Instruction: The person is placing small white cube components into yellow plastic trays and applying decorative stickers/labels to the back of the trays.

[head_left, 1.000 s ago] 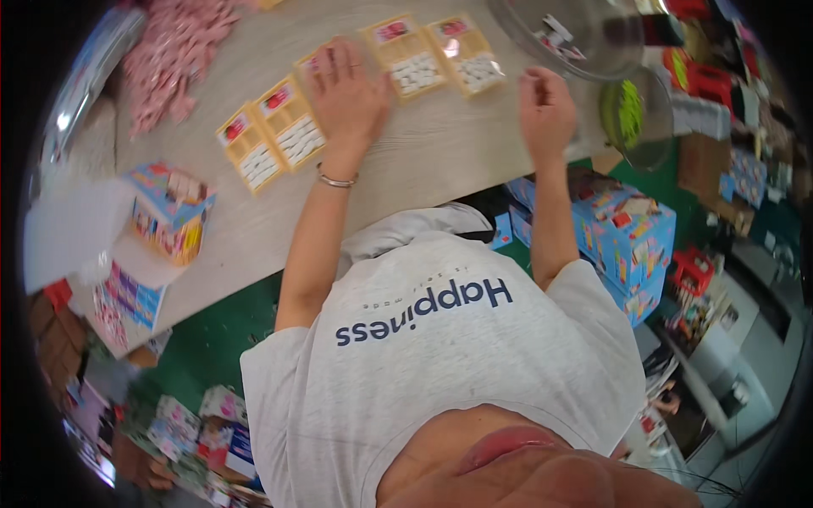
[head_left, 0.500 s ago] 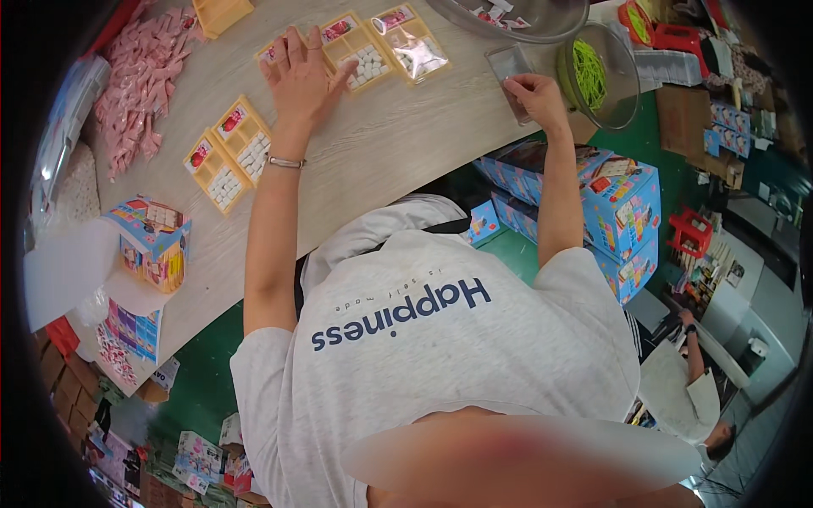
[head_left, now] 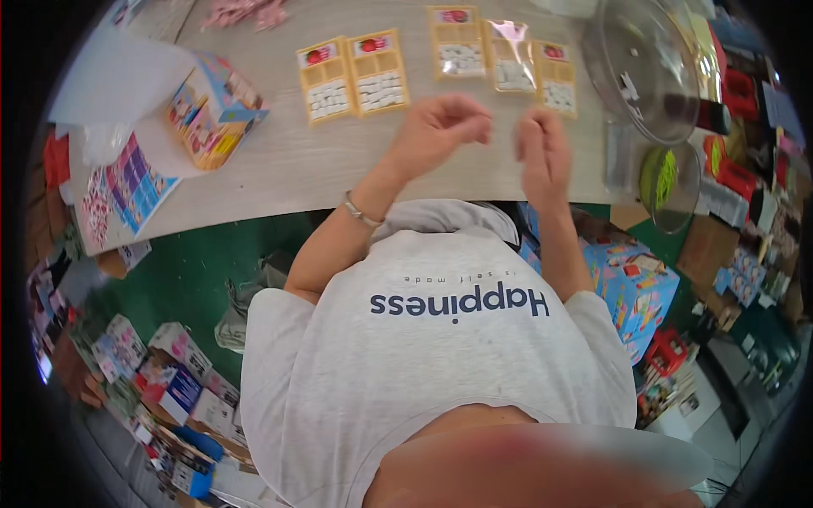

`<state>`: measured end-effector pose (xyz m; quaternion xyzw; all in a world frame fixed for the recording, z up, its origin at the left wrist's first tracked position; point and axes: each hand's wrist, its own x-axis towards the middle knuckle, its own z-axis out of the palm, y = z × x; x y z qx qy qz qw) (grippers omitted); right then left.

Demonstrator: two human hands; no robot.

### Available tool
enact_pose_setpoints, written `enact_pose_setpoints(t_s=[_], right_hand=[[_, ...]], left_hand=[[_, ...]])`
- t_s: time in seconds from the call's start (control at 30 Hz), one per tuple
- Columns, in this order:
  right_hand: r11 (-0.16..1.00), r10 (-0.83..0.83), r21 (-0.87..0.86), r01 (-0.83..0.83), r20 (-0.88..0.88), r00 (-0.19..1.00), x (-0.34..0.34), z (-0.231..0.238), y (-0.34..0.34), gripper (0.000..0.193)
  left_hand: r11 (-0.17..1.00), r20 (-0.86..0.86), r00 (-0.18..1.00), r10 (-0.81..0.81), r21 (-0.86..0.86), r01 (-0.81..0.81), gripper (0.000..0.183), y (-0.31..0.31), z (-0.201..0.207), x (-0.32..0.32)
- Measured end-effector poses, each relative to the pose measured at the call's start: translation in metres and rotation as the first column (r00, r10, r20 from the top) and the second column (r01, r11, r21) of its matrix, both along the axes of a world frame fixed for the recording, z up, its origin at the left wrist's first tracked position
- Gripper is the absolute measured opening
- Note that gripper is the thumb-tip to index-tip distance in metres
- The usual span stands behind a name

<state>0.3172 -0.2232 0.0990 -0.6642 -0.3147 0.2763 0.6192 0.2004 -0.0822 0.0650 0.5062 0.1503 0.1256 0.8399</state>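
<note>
My left hand (head_left: pixel 440 134) is raised over the table's near side, thumb and fingers curled together. Facing it, my right hand (head_left: pixel 544 154) is closed too, its fingers slightly blurred. Whatever either may pinch is too small or hidden to make out. Beyond them lie yellow compartment trays with white pellets and a strawberry-picture card: an upright tray (head_left: pixel 458 52), a tray under shiny clear film (head_left: pixel 511 66) and a smaller-looking tray (head_left: pixel 557 83). Farther left, two more sit side by side, a left tray (head_left: pixel 325 83) and its neighbour (head_left: pixel 378 74).
On the right stand a large clear bowl (head_left: pixel 622 63) with a few white scraps, a clear flat holder (head_left: pixel 619 157) and a bowl of green strips (head_left: pixel 666 179). An open printed box (head_left: pixel 222 114) stands left; pink sachets (head_left: pixel 246 12) lie behind. Stacked blue cartons (head_left: pixel 631 292) are below.
My right hand has left the clear flat holder and come in toward the middle. My left hand has drawn back from the trays toward me. The view has turned.
</note>
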Motion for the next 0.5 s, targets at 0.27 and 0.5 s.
enact_pose_setpoints(t_s=[0.27,0.5], right_hand=[[0.914,0.226,-0.364,-0.176,0.099,0.969,-0.019,-0.08,0.147,0.024],[0.84,0.334,-0.532,0.108,0.664,0.669,-0.025,-0.08,0.149,0.034]], left_hand=[[0.433,-0.215,0.605,0.767,0.869,-0.241,0.043,0.088,-0.005,-0.05],[0.136,-0.02,0.824,0.566,0.988,-0.07,0.053,0.089,-0.051,-0.044]])
